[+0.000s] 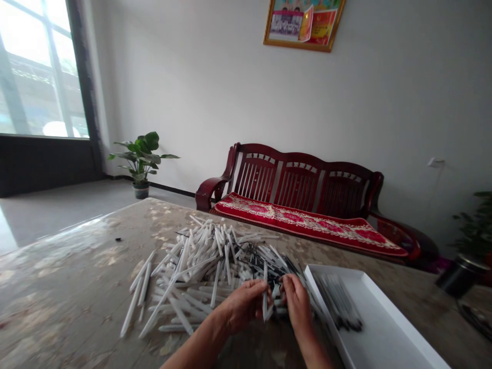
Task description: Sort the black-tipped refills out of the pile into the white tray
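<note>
**A:** Where's the heap of slim white plastic tubes?

**B:** Spread loosely across a glossy mottled tabletop, directly in front of the person.

**A:** And the grip?

**B:** The left hand has its fingers closed, pinching one upright white tube. The right hand sits just beside it, fingers curled together by some dark-ended tubes. I can't tell whether they're clamped on anything.

**A:** What's to the right?

**B:** A shallow white cardboard tray, holding a bundle of thin dark rods.
</note>
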### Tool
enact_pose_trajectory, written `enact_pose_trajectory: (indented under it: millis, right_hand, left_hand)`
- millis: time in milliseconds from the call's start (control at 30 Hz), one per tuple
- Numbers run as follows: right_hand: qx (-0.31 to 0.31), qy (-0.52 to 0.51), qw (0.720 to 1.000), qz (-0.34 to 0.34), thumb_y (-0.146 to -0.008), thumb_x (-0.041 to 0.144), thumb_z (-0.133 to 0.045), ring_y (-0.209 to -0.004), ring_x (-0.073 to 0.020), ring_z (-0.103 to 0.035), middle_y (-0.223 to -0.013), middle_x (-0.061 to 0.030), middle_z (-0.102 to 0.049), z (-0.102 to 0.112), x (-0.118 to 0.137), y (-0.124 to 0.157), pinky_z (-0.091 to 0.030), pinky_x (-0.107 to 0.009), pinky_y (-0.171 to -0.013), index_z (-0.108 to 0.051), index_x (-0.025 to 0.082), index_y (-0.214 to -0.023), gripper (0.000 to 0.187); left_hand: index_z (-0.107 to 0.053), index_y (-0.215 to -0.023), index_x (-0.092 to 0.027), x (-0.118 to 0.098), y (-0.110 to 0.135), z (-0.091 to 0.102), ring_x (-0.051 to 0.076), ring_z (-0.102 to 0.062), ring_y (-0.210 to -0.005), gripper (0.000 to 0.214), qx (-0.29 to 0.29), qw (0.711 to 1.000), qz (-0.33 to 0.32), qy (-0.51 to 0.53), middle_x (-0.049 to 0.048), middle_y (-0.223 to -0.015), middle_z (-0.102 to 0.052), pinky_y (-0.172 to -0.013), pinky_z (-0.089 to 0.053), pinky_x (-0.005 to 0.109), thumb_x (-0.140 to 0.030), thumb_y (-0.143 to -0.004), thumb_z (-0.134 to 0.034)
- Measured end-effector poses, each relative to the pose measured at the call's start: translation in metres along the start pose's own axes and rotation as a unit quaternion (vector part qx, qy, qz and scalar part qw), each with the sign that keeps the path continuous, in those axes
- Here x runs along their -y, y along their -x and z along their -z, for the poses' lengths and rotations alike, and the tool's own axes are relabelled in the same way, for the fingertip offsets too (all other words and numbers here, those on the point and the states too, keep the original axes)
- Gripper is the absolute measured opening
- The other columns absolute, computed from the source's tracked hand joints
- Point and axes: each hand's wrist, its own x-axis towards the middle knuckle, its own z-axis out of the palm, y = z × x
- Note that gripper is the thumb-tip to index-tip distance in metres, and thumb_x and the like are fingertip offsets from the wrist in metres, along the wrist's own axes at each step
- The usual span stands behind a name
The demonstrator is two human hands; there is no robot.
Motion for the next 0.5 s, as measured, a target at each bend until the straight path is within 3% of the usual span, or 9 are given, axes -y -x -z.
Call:
enact_pose_trajectory:
  millis: [100,233,333,500]
  right_hand:
    - [-0.038,0.200,0.975,0.089,-0.087,0.051,-0.054,-0.076,-0.0222,-0.068,-0.085,-0.0042,-0.072,0.004,-0.004,0.002,-0.047,-0.030,-0.062,-0.069,0.025,-0.089,0.030]
    - [-0.035,0.382,0.917,0.111,-0.086,0.038,-0.061,-0.085,-0.0239,-0.068,-0.095,-0.0059,-0.070,0.000,-0.009,0.010,-0.041,-0.030,-0.061,-0.066,0.027,-0.091,0.013]
    - [-0.010,0.433,0.896,0.102,-0.082,0.032,-0.066,-0.086,-0.0247,-0.067,-0.096,-0.0056,-0.069,-0.005,-0.012,0.010,-0.039,-0.030,-0.060,-0.065,0.028,-0.091,0.010]
    - [0.011,0.433,0.893,0.125,-0.080,0.024,-0.066,-0.091,-0.0257,-0.066,-0.096,-0.0042,-0.069,-0.007,-0.010,0.009,-0.041,-0.030,-0.065,-0.065,0.028,-0.092,0.012]
  left_hand:
    - [-0.066,-0.077,-0.016,-0.001,-0.010,0.001,0.006,-0.055,-0.051,0.043,-0.093,0.991,-0.091,0.038,-0.0015,-0.066,-0.066,-0.048,-0.041,0.016,-0.048,-0.059,-0.089]
    - [-0.063,-0.077,-0.017,-0.002,-0.015,0.004,0.009,-0.063,-0.059,0.047,-0.171,0.972,-0.147,0.067,0.0004,-0.074,-0.069,-0.053,-0.049,0.018,-0.047,-0.055,-0.092]
    - [-0.064,-0.078,-0.017,0.000,-0.015,0.006,0.011,-0.066,-0.063,0.047,-0.196,0.964,-0.164,0.067,0.0020,-0.077,-0.071,-0.057,-0.052,0.019,-0.045,-0.053,-0.093]
    - [-0.066,-0.075,-0.016,0.001,-0.016,0.008,0.010,-0.065,-0.062,0.051,-0.218,0.957,-0.181,0.069,0.0009,-0.074,-0.070,-0.056,-0.053,0.020,-0.047,-0.047,-0.095]
